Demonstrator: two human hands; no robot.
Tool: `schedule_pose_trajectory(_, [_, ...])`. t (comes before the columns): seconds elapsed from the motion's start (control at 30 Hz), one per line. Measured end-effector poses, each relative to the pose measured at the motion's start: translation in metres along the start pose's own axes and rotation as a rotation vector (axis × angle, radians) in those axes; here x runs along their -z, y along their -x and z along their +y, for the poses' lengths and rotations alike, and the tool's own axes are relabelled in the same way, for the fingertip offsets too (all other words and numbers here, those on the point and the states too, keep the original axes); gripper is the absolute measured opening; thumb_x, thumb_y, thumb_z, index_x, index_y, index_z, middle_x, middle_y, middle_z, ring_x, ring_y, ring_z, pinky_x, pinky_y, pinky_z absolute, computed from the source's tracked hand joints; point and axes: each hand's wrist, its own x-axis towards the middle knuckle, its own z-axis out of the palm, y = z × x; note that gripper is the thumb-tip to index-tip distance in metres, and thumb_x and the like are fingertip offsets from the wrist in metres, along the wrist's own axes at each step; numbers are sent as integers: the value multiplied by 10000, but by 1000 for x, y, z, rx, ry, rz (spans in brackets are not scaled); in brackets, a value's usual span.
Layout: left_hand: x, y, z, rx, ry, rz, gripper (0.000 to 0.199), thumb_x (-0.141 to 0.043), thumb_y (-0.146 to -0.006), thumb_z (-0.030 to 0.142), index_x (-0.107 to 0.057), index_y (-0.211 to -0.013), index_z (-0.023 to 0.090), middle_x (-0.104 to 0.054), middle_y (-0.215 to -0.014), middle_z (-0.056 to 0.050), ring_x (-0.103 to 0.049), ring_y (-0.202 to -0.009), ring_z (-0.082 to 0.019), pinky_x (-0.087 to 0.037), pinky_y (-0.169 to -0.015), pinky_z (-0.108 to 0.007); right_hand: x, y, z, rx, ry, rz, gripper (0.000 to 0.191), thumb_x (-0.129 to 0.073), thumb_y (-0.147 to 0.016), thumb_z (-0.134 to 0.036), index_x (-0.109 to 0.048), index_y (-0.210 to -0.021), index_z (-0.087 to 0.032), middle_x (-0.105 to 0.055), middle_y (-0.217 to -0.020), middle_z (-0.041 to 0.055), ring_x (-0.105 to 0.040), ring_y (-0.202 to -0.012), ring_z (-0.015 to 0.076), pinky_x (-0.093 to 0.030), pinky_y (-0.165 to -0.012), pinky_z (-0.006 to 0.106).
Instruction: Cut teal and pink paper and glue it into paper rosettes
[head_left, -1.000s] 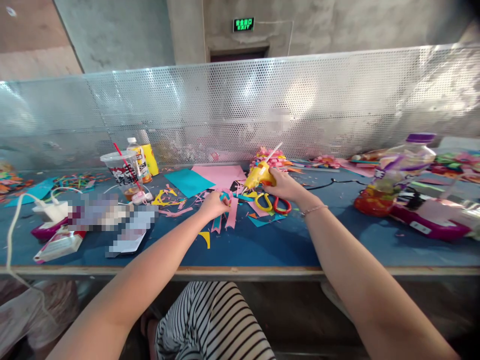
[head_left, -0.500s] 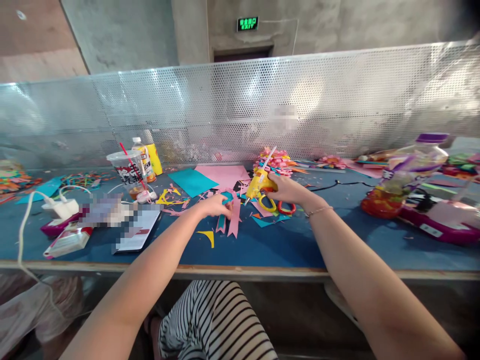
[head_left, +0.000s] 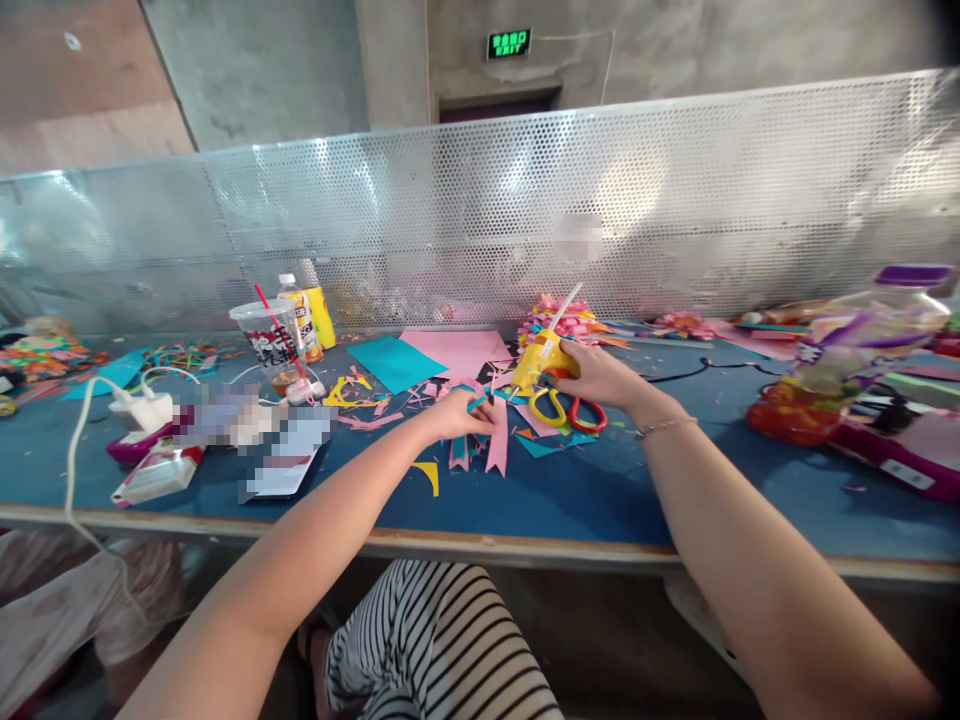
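Observation:
My right hand [head_left: 596, 375] is wrapped round a yellow hot glue gun [head_left: 536, 362], its nozzle pointing down and left. A white glue stick [head_left: 566, 307] juts from its back end. My left hand [head_left: 461, 415] has its fingers closed at a bit of teal paper, over pink paper strips [head_left: 497, 450] with notched ends. A teal strip lies on one of the pink ones; my fingers partly hide them. Below the glue gun lie scissors [head_left: 551, 410] with yellow and red handles.
On the blue table [head_left: 540, 515] lie teal sheets [head_left: 396, 363], a pink sheet [head_left: 457, 350] and paper scraps. A cup with a straw [head_left: 264, 335], a bottle [head_left: 296, 315] and a phone [head_left: 292, 465] are at left. A purple-capped bottle [head_left: 847, 355] stands right. Behind rises a perforated metal panel [head_left: 465, 220].
The view has shifted slightly, so things sit further right. My left hand has moved a little towards the glue gun's tip, over the pink strip. The glue gun stays in my right hand.

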Motion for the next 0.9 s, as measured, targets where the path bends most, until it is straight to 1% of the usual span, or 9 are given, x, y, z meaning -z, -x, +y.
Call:
schedule_pose_trajectory(0.13, [1,-1,-1,-51,-171,-78,157,-621,-656,166,-634,-802,110,-663,-861,-90,-606,-781,-147,-463,-692,-250,-1,0,2,7,-10,-2,305,-514,-691,-413,-473,-859,-162,-565,-737,67,-502,-612,180,-313,-527,262])
schedule_pose_trajectory(0.27, [3,1,3,-99,-321,-84,163,-577,-689,168,-650,-827,121,-672,-878,-84,-618,-797,-151,-456,-703,-239,-2,-1,3,18,-3,-1,304,-509,-694,-413,-469,-867,-165,-569,-754,72,-503,-619,182,-320,-533,263])
schedule_pose_trajectory(0.4, [5,3,5,-118,-360,-103,158,-586,-684,187,-658,-815,135,-677,-853,-66,-619,-773,-147,-450,-678,-228,-3,-1,3,17,7,-12,299,-512,-694,-402,-469,-877,-170,-576,-766,73,-507,-615,181,-321,-532,264])
schedule_pose_trajectory(0.6, [8,7,9,-154,-463,-30,171,-594,-691,273,-664,-786,150,-666,-849,-56,-603,-790,-164,-429,-683,-230,-5,-1,3,32,22,-19,294,-516,-695,-404,-465,-863,-169,-582,-776,82,-518,-630,195,-321,-533,271])
schedule_pose_trajectory(0.67, [7,7,9,-162,-488,-43,168,-573,-713,271,-665,-803,163,-664,-864,-53,-601,-795,-163,-426,-689,-232,-5,-1,4,34,19,-19,295,-514,-697,-407,-467,-865,-169,-583,-779,84,-522,-632,198,-327,-539,275])
schedule_pose_trajectory(0.77, [5,5,8,-191,-459,-88,159,-563,-722,235,-658,-836,178,-661,-888,-45,-598,-806,-156,-425,-709,-234,-6,-2,5,37,6,-16,299,-515,-699,-406,-468,-874,-169,-584,-789,86,-527,-645,201,-337,-552,277])
schedule_pose_trajectory(0.8, [6,4,7,-208,-443,-67,160,-569,-713,214,-652,-845,178,-658,-898,-43,-595,-823,-156,-424,-727,-237,-6,-2,5,37,5,-20,298,-517,-698,-406,-467,-874,-170,-584,-787,84,-527,-645,199,-338,-552,276])
schedule_pose_trajectory(0.83, [7,3,6,-218,-436,-11,167,-576,-702,195,-644,-854,177,-653,-910,-43,-590,-848,-159,-421,-751,-240,-6,-2,5,36,5,-25,298,-519,-697,-407,-465,-872,-171,-584,-783,81,-526,-641,197,-338,-551,276])
schedule_pose_trajectory(0.9, [13,2,3,-190,-470,199,195,-583,-690,193,-620,-880,170,-636,-944,-56,-569,-915,-174,-405,-802,-256,-6,-2,6,33,7,-34,297,-516,-698,-413,-461,-866,-174,-581,-769,75,-524,-632,194,-338,-547,275])
